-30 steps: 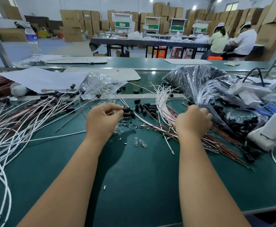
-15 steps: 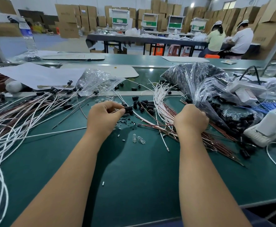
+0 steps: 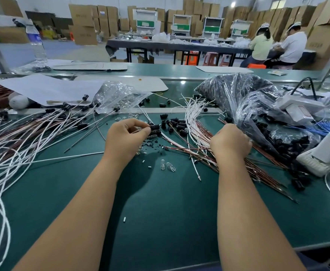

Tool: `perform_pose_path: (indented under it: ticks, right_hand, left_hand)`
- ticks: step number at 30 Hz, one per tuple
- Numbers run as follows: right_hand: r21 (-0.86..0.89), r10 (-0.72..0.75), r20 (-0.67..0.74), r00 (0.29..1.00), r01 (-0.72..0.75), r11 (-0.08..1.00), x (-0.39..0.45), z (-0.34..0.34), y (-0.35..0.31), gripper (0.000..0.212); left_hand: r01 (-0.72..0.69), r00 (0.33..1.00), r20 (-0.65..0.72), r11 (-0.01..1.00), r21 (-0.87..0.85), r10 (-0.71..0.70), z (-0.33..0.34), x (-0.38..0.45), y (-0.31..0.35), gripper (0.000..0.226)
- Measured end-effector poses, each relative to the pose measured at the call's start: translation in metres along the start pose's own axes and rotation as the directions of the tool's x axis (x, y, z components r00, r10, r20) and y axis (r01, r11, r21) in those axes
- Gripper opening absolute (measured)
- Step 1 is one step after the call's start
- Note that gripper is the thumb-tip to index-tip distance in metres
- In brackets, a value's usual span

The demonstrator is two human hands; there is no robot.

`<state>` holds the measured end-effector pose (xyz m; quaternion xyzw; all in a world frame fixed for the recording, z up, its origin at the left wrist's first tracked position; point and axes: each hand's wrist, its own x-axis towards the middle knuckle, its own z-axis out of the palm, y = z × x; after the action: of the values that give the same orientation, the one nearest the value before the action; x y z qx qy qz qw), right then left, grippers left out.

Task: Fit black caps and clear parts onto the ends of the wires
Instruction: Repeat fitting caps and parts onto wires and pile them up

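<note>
Cardboard boxes [image 3: 84,26] are lining the far wall behind a green workbench [image 3: 160,212]. On it, the left hand [image 3: 125,137] is pinching black caps [image 3: 154,128] at its fingertips, while the right hand [image 3: 229,142] is curling round a bundle of white and red wires [image 3: 196,128]. Two clear bulbs [image 3: 168,166] are lying between the forearms.

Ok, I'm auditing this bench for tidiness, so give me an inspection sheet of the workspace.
Surface: green bench mat, scattered small bits.
Job's things: loose black caps; two clear bulbs; bare wires; capped wires at left.
Clutter: bags of parts, paper sheet, water bottle.
Grippers: left hand pinches black caps; right hand grips bare wires.
Cables: black cord at right.
Surroundings: stacked cartons, two seated workers.
</note>
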<state>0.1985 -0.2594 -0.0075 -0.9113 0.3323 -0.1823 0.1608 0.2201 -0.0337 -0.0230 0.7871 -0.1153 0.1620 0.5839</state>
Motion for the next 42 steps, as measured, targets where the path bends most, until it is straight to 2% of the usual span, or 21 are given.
perform_pose_path:
  ticks: [1,3,6,8,10,12,13,14,16,18,19,21,23,26,28,29,30,32,34,37,42]
  right_hand:
    - [0.018,-0.009,-0.040,0.999,0.010,1.000,0.000,0.000,0.000,0.020]
    - [0.063,-0.066,-0.230,0.971,0.083,0.995,0.000,0.000,-0.003,0.015]
    - [0.163,-0.205,-0.539,0.817,0.341,0.926,-0.004,-0.003,-0.016,0.010]
    - [0.272,-0.267,-0.641,0.719,0.539,0.797,-0.012,-0.003,-0.027,0.007]
    - [0.368,-0.301,-0.691,0.657,0.679,0.636,-0.021,-0.002,-0.036,0.007]
    - [0.440,-0.321,-0.704,0.633,0.744,0.503,-0.027,-0.001,-0.044,0.009]
    - [0.516,-0.298,-0.689,0.661,0.736,0.438,-0.029,-0.001,-0.047,0.009]
    - [0.628,-0.248,-0.646,0.722,0.687,0.366,-0.031,-0.003,-0.050,0.009]
    - [0.854,-0.169,-0.458,0.873,0.485,0.188,-0.033,-0.004,-0.056,0.015]
    - [0.969,-0.201,-0.221,0.954,0.238,0.068,-0.032,-0.003,-0.059,0.018]
    - [0.992,-0.236,-0.113,0.965,0.123,0.030,-0.033,-0.001,-0.060,0.016]
    - [0.992,-0.292,0.071,0.954,-0.098,-0.080,-0.035,0.002,-0.062,0.014]
    - [0.929,-0.337,0.201,0.920,-0.288,-0.231,-0.038,0.004,-0.064,0.015]
    - [0.840,-0.347,0.272,0.898,-0.397,-0.370,-0.037,0.005,-0.063,0.016]
    - [0.820,-0.371,0.303,0.878,-0.439,-0.368,-0.036,0.006,-0.061,0.016]
    - [0.823,-0.402,0.327,0.855,-0.467,-0.324,-0.037,0.006,-0.061,0.016]
    - [0.838,-0.439,0.357,0.824,-0.490,-0.238,-0.039,0.007,-0.063,0.018]
    - [0.879,-0.504,0.412,0.759,-0.477,0.001,-0.047,0.011,-0.069,0.021]
    - [0.899,-0.555,0.417,0.720,-0.417,0.134,-0.057,0.015,-0.076,0.012]
    - [0.929,-0.580,0.359,0.731,-0.340,0.146,-0.064,0.020,-0.082,0.009]
    - [0.959,-0.465,0.260,0.846,-0.282,0.023,-0.055,0.021,-0.080,0.015]
  left_hand:
    - [-0.001,1.000,0.005,1.000,-0.001,0.001,0.000,0.000,0.000,0.008]
    - [0.002,1.000,0.008,1.000,-0.003,-0.002,0.000,0.000,-0.001,0.008]
    - [-0.002,1.000,-0.001,1.000,-0.028,0.002,0.000,0.000,0.000,0.012]
    - [-0.010,1.000,-0.021,0.999,-0.030,0.010,0.001,0.001,0.001,0.015]
    - [-0.011,0.999,-0.045,1.000,-0.016,0.010,0.000,0.002,0.001,0.016]
    - [-0.011,0.997,-0.073,1.000,-0.012,0.010,-0.001,0.004,0.000,0.015]
    - [-0.013,0.996,-0.090,1.000,-0.018,0.011,-0.001,0.004,-0.001,0.013]
    - [-0.020,0.993,-0.114,0.999,-0.030,0.017,-0.002,0.005,0.000,0.010]
    - [-0.070,0.977,-0.202,0.997,-0.034,0.062,-0.003,0.005,0.002,0.005]
    - [-0.159,0.931,-0.326,0.986,0.048,0.166,-0.007,0.006,0.005,0.004]
    - [-0.200,0.911,-0.351,0.976,0.088,0.218,-0.008,0.006,0.006,0.004]
    - [-0.231,0.914,-0.312,0.964,0.130,0.260,-0.007,0.006,0.007,0.003]
    - [-0.183,0.946,-0.243,0.973,0.139,0.213,-0.005,0.005,0.004,0.004]
    - [-0.083,0.985,-0.152,0.996,0.019,0.085,-0.004,0.004,0.001,0.011]
    - [-0.076,0.987,-0.140,0.997,-0.010,0.074,-0.005,0.005,0.000,0.007]
    - [-0.086,0.986,-0.142,0.996,-0.009,0.084,-0.005,0.005,0.000,0.007]
    - [-0.100,0.985,-0.143,0.995,-0.009,0.098,-0.005,0.006,0.000,0.009]
    - [-0.121,0.984,-0.133,0.993,0.006,0.121,-0.003,0.005,0.001,0.012]
    - [-0.129,0.984,-0.119,0.991,0.035,0.132,0.000,0.004,0.003,0.009]
    - [-0.136,0.986,-0.101,0.991,0.002,0.135,0.001,0.003,0.004,0.008]
    - [-0.115,0.991,-0.077,0.993,-0.014,0.114,-0.002,0.003,0.003,0.005]
